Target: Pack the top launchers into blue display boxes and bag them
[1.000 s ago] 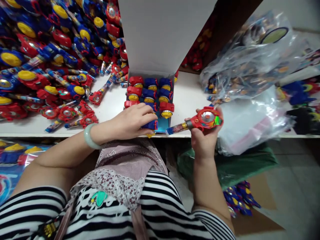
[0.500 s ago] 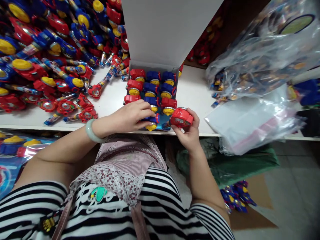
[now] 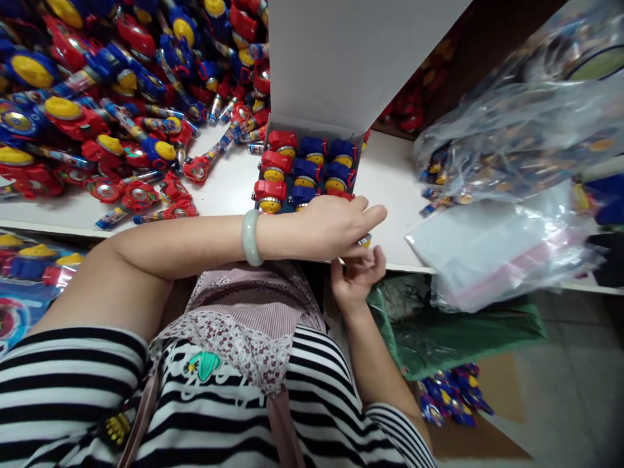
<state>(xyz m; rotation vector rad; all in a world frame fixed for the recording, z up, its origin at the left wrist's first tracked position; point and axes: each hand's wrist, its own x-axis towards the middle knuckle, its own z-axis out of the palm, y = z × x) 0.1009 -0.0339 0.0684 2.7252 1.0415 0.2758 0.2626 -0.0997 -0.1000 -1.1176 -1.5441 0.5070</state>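
My left hand (image 3: 334,227) reaches across the front of an open display box (image 3: 312,122), palm down. Its fingers are closed over a toy with a yellow and silver round part (image 3: 364,240); most of that toy is hidden. My right hand (image 3: 358,279) is just below, palm up, with thumb and fingers apart and its fingertips close to the left fingers. Rows of red toys (image 3: 273,166) and blue toys (image 3: 306,172) with yellow spinning-top shapes sit in the box. My left hand and forearm cover the front rows.
A large pile of red and blue toys (image 3: 121,97) covers the left of the white table (image 3: 219,208). Clear plastic bags (image 3: 526,136) and flat plastic sleeves (image 3: 492,247) lie at the right. A green bag (image 3: 463,338) hangs below the table edge.
My left hand has moved right from the toys in the box to my right hand. My right hand has turned palm up and no longer grips the red toy plainly. The view has shifted slightly.
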